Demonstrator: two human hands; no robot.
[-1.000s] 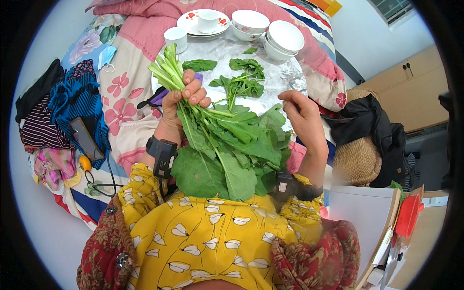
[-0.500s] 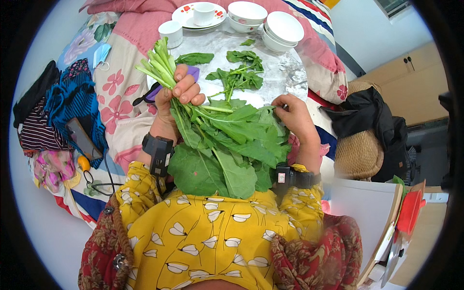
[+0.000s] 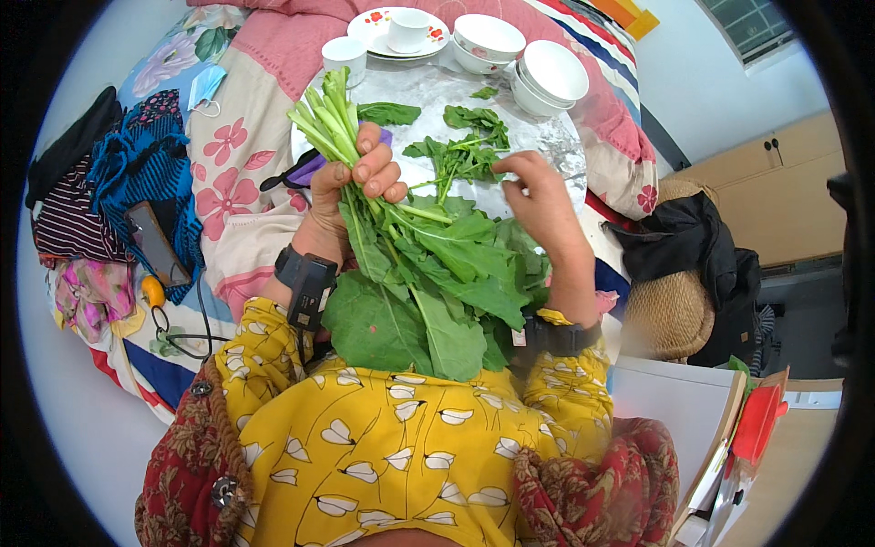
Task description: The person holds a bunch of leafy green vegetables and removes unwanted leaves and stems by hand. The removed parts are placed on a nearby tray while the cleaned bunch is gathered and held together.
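Observation:
My left hand (image 3: 369,175) is closed round the pale cut stems of a bunch of leafy greens (image 3: 447,264). The stem ends stick up past my fist, and the broad leaves fan down and to the right over my lap. My right hand (image 3: 538,196) is raised over the right side of the bunch, fingers bent and a gap between thumb and forefinger. Nothing shows in it. Just beyond its fingertips, loose leaves and stems (image 3: 465,153) lie on a round marble-patterned table (image 3: 547,141).
Far on the table stand stacked white bowls (image 3: 553,75), a flowered plate (image 3: 365,35) with a cup (image 3: 407,32) on it, and another white cup (image 3: 344,60). Something purple (image 3: 308,170) lies behind my left hand. Clothes and a phone (image 3: 155,244) are at the left.
My right hand has left the leaves at the bunch's right edge and moved up and left, towards the loose leaves. My left hand keeps its grip. The whole view has shifted slightly.

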